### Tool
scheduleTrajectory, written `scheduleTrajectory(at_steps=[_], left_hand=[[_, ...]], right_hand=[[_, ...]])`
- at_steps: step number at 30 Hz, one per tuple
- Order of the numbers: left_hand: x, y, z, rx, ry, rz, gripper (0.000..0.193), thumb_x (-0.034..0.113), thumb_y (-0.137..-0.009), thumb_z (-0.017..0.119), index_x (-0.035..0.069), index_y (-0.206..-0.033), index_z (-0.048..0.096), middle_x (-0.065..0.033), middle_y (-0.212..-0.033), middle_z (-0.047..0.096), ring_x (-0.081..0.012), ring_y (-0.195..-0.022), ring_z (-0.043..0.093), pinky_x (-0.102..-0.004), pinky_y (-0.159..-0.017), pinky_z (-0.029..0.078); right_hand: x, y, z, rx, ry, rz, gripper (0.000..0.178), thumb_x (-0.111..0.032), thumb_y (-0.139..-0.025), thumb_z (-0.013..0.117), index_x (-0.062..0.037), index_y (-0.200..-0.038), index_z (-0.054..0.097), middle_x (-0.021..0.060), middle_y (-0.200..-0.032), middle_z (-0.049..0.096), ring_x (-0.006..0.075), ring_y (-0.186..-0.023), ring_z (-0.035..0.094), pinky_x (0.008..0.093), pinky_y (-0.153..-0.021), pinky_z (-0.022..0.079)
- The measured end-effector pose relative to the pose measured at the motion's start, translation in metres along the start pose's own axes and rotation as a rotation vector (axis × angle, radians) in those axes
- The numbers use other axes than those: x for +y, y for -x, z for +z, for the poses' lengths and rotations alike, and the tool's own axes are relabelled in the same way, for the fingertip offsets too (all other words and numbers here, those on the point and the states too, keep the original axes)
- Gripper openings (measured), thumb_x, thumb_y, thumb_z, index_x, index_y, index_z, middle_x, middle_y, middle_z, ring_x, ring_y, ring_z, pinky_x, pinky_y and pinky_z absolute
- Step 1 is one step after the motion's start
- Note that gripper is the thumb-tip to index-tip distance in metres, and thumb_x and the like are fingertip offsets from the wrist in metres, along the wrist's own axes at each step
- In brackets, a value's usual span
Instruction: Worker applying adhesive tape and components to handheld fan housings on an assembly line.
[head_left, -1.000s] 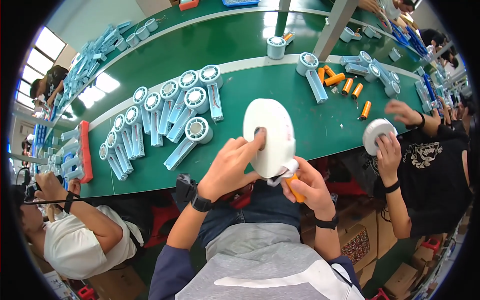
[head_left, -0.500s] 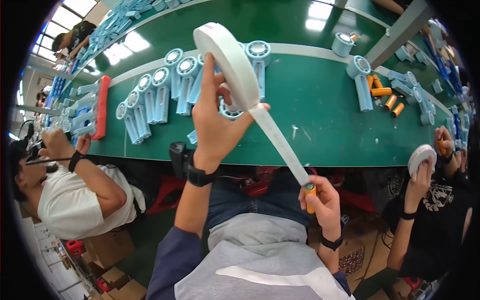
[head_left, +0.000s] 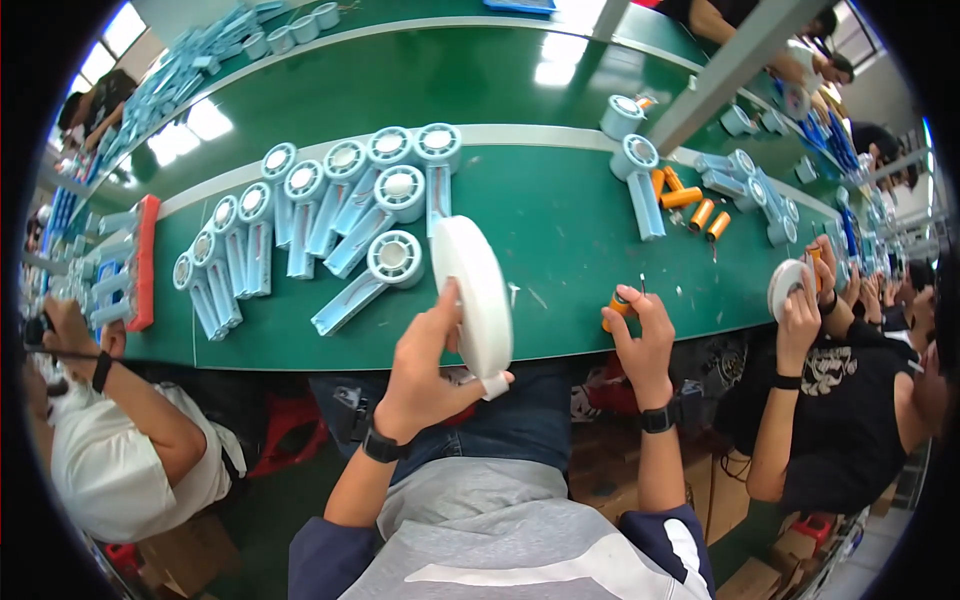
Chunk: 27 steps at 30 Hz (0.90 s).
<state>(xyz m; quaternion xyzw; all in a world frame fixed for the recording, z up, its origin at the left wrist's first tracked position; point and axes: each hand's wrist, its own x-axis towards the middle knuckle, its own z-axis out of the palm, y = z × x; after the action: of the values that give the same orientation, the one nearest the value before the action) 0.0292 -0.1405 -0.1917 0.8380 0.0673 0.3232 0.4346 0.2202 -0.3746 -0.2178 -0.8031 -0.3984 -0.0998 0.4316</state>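
L hand (head_left: pixel 425 375) grips big white tape roll (head_left: pixel 474 295) edge-on above near edge of green table (head_left: pixel 560 230), thumb on its rim. R hand (head_left: pixel 640 335) closed round orange battery cell (head_left: pixel 615 308) at table edge. Light-blue handheld fan shells (head_left: pixel 330 215) lie rowed to the left.

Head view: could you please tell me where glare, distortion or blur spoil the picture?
Head view: ceiling lights glare white on the green table at the top and upper left; the fisheye bends the table's edge into an arc and blackens the corners; the left hand with the white tape roll and the right hand with the orange cylinder look sharp.
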Motion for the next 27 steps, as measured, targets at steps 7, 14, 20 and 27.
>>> scheduleTrajectory(at_steps=[7,14,20,27], left_hand=[[0.002,-0.005,-0.009,-0.139,-0.242,0.205,0.095,0.024,-0.055,0.09,-0.004,-0.138,0.053,-0.009,-0.095,0.065,-0.0245,-0.073,0.052,-0.0366,-0.065,0.043],[0.008,-0.013,-0.018,-0.234,-0.3,0.312,0.087,0.021,-0.055,0.086,0.004,-0.136,0.058,-0.0031,-0.1,0.065,-0.022,-0.078,0.053,-0.0359,-0.071,0.042],[0.01,-0.006,-0.01,-0.169,-0.287,0.358,0.074,0.02,-0.053,0.085,0.006,-0.124,0.068,-0.0048,-0.1,0.065,-0.0216,-0.078,0.052,-0.0344,-0.074,0.042],[0.006,0.021,-0.005,-0.144,-0.251,0.286,0.074,0.02,-0.053,0.085,0.007,-0.124,0.068,-0.0049,-0.104,0.063,-0.0218,-0.083,0.051,-0.0347,-0.077,0.042]], right_hand=[[-0.046,-0.032,-0.01,-0.213,-0.265,0.219,0.021,-0.006,-0.093,0.069,-0.0019,-0.112,0.061,-0.0007,-0.077,0.058,0.0046,-0.068,0.053,0.0207,-0.06,0.04],[-0.103,-0.072,0.001,-0.389,-0.504,0.257,0.018,-0.007,-0.093,0.067,-0.0002,-0.108,0.062,-0.0026,-0.07,0.054,0.0012,-0.06,0.045,0.0203,-0.052,0.034],[-0.106,-0.049,0.032,-0.026,-0.469,0.281,0.011,-0.008,-0.099,0.058,0.0003,-0.106,0.061,-0.0026,-0.081,0.059,0.0008,-0.07,0.051,0.0172,-0.061,0.039],[-0.104,-0.042,0.047,0.059,-0.547,0.375,0.013,-0.011,-0.101,0.057,-0.0003,-0.107,0.062,-0.0035,-0.081,0.058,-0.0004,-0.068,0.048,0.0169,-0.06,0.036]])
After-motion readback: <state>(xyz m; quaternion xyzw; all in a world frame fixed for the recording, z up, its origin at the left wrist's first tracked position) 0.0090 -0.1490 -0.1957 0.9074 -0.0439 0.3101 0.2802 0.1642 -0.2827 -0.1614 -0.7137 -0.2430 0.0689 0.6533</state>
